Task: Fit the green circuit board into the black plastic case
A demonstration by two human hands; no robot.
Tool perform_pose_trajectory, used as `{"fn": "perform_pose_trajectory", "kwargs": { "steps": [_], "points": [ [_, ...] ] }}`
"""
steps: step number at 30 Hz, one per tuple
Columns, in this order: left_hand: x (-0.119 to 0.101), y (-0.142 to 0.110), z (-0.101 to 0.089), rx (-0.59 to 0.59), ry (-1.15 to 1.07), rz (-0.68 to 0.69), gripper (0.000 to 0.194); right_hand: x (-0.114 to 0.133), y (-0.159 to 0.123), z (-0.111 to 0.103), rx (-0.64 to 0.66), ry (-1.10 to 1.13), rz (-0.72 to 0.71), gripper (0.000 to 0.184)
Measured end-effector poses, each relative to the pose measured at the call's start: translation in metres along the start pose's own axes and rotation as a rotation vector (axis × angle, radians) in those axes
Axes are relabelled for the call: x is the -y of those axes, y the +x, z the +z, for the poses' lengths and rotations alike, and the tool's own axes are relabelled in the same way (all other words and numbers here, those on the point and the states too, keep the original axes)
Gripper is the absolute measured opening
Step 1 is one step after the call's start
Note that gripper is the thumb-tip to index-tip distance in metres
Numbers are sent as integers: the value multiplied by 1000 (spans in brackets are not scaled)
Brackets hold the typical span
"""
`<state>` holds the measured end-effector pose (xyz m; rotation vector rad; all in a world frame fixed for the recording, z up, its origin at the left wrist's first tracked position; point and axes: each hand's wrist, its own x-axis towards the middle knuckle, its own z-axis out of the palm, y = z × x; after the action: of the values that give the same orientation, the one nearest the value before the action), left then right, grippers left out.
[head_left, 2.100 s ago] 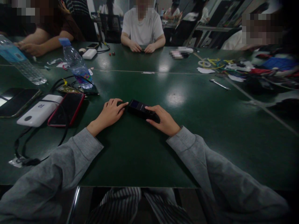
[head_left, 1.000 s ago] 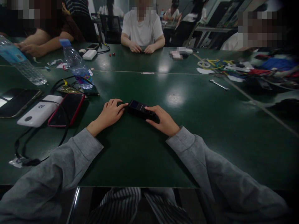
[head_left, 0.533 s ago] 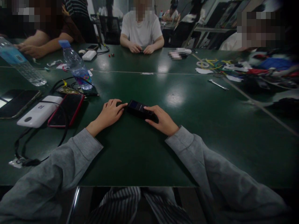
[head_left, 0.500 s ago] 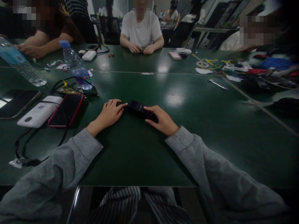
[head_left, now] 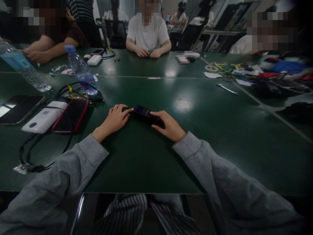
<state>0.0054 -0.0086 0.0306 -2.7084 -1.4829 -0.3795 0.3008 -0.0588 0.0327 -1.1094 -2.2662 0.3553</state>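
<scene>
A black handheld device (head_left: 143,113) with a small dark screen lies on the green table in front of me. My right hand (head_left: 168,124) grips its right end, thumb along the near side and fingers over the top. My left hand (head_left: 114,119) rests on the table to the left, fingers apart and holding nothing. Its index fingertip points at the device's screen end; whether it touches I cannot tell.
Left of my arm lie a red-cased phone (head_left: 72,116), a white power bank (head_left: 44,119), a dark phone (head_left: 22,109) and black cables. A leaning bottle (head_left: 81,70) stands behind. A wrench (head_left: 227,89) and a cable heap (head_left: 259,70) lie right. A person (head_left: 148,36) sits opposite.
The view has shifted slightly, so the things on the left appear a little further right. Both hands and the device hold their places.
</scene>
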Motion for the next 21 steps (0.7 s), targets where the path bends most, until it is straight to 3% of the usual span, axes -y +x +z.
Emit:
{"fn": "perform_pose_trajectory", "kwargs": {
  "steps": [14, 19, 21],
  "points": [
    [0, 0, 0, -3, 17, 6, 44, -3, 0, 1, -68, -3, -30, 64],
    [0, 0, -1, 2, 9, 12, 44, -6, -1, 6, -171, 63, 8, 97],
    [0, -1, -1, -2, 4, 14, 44, -5, -1, 6, -195, 60, 33, 100]
  ]
}}
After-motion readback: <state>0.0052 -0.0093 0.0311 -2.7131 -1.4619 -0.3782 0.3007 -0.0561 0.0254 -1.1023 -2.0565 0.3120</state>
